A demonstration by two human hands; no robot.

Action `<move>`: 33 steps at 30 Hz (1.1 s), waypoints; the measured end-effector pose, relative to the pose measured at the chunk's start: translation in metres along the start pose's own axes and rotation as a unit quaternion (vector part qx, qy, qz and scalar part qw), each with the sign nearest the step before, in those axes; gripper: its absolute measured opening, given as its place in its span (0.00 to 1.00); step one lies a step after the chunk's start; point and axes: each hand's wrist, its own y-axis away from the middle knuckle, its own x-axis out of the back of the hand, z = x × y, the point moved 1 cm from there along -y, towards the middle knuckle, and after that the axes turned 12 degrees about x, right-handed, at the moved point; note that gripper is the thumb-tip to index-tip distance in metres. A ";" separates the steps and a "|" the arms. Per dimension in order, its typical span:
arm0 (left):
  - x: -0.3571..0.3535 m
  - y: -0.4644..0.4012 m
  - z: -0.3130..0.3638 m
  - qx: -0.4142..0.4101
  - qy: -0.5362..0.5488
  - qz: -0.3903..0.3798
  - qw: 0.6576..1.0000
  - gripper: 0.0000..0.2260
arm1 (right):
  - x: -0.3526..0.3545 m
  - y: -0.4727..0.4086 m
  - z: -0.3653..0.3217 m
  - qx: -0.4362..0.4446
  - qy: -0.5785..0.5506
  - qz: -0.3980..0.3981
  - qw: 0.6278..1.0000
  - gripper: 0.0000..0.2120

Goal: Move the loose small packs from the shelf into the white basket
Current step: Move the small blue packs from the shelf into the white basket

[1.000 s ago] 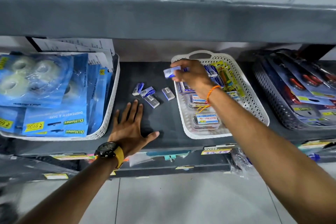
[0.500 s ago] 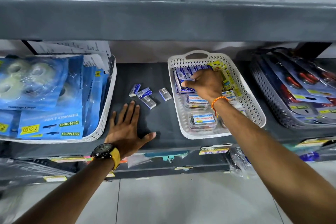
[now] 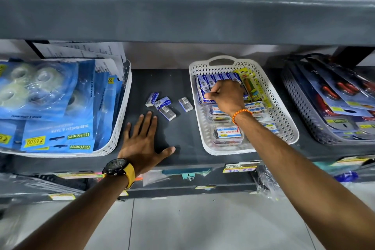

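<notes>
- Currently four loose small packs are lying on the dark shelf (image 3: 182, 138), in the bare stretch between the tape basket (image 3: 119, 128) on the left and the white basket (image 3: 284, 126).
- Leftmost pack (image 3: 151, 99) is lying with its long axis running from near-left to far-right.
- Second pack (image 3: 162, 102) is sitting just beside it, blue face up, long axis also running from near-left to far-right.
- Third pack (image 3: 167, 112) is touching the second pack's near edge, barcode up, long axis angling from far-left to near-right.
- Fourth pack (image 3: 185, 104) is lying apart to the right, close to the white basket's left wall, barcode up, long axis running from far-left to near-right.
- Right hand (image 3: 227, 97) is reaching inside the white basket, its grip curled into a loose fist with fingertips pressing down among the row of blue packs (image 3: 207, 82) stacked at the far end; whether it is pinching one of them, I cannot tell.
- Left hand (image 3: 142, 144) is resting flat on the shelf, its grip spread wide and pinching nothing, fingertips pointing toward the loose packs and just short of the third one.
- Clear tubs (image 3: 228, 134) are filling the near half of the white basket.
</notes>
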 end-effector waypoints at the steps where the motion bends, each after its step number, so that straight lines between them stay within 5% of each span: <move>1: 0.000 0.000 0.000 -0.001 0.003 0.001 1.000 0.54 | -0.001 0.000 0.000 0.004 0.009 0.007 1.000 0.12; 4: 0.000 0.000 0.000 -0.002 0.016 0.005 1.000 0.54 | -0.002 0.001 -0.005 0.029 0.000 0.063 0.998 0.18; 7: -0.002 0.000 0.000 0.000 0.021 0.010 1.000 0.53 | -0.004 0.001 -0.026 0.126 -0.054 0.104 0.985 0.12; 13: -0.004 0.000 0.001 0.005 0.018 0.020 1.000 0.52 | -0.017 -0.011 -0.072 0.224 0.188 -0.074 0.953 0.13; 20: -0.003 0.000 0.000 0.006 0.014 0.022 1.000 0.52 | -0.029 -0.021 -0.094 0.173 0.301 -0.123 0.930 0.08; 28: -0.001 0.000 0.001 0.007 0.006 0.010 1.000 0.52 | -0.045 -0.024 -0.093 0.145 0.268 -0.132 0.943 0.06; 33: -0.002 -0.001 0.001 0.006 0.003 0.013 1.000 0.52 | -0.045 -0.020 -0.083 0.126 0.062 -0.043 0.989 0.15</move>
